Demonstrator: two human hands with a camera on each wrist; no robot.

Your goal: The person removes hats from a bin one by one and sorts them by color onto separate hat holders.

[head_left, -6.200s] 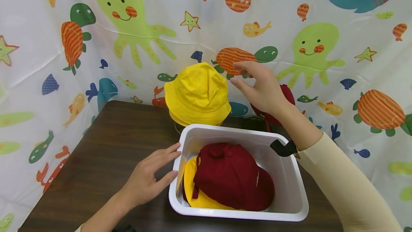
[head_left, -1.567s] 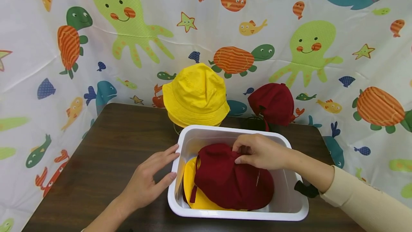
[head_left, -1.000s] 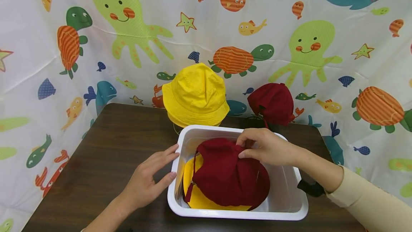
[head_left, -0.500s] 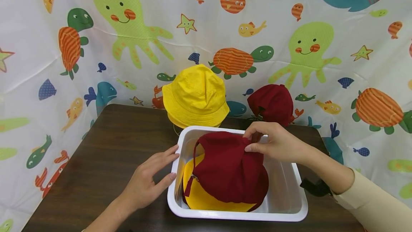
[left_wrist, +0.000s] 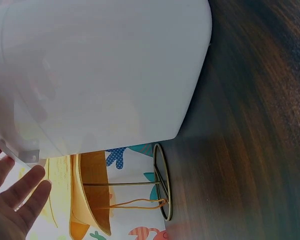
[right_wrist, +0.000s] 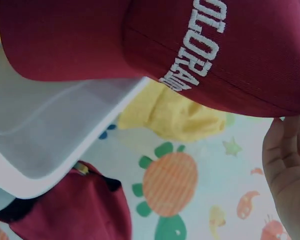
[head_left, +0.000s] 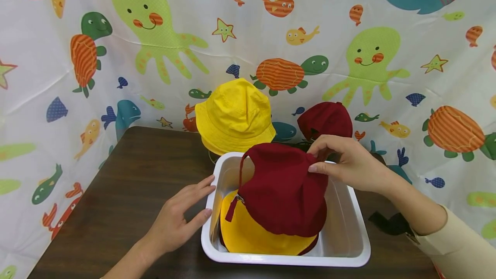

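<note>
Curtain (head_left: 255, 33): white, with sea animals
Table (head_left: 155, 175): dark wood
Yellow hat (head_left: 236, 115): on a wire stand (left_wrist: 125, 184)
Rear cap (head_left: 327, 119): dark red

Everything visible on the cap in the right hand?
The cap is dark red, apparently cloth, with a brim, a back opening and a strap with a metallic buckle and loose end. The right wrist view shows pale lettering, partly cut off, across its front. The right hand pinches it by the crown's top; it hangs tilted over the white bin. Contact with the yellow fabric below is unclear.
</note>
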